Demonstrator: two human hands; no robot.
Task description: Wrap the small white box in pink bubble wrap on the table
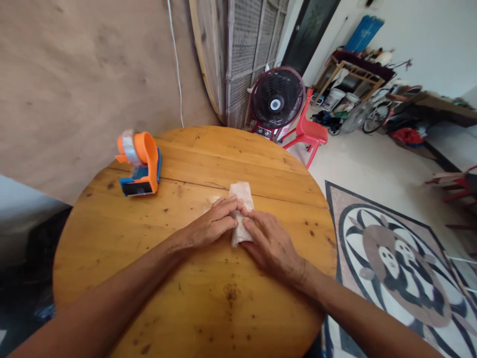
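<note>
A small oblong bundle in pale, translucent bubble wrap [242,193] lies near the middle of the round wooden table [186,293]. My left hand [218,219] grips it from the left, with the fingertips pressed on its top. From the right, my right hand [274,243] holds its edge, thumb on top and the other fingers partly tucked along its side. Both hands meet over the wrap and cover its middle. What is inside the wrap is hidden.
An orange and blue tape dispenser [143,161] with a roll of clear tape stands at the table's left. Beyond the table are a fan [278,97] and a red plastic chair [311,130]. A panda-patterned floor panel [395,268] lies to the right.
</note>
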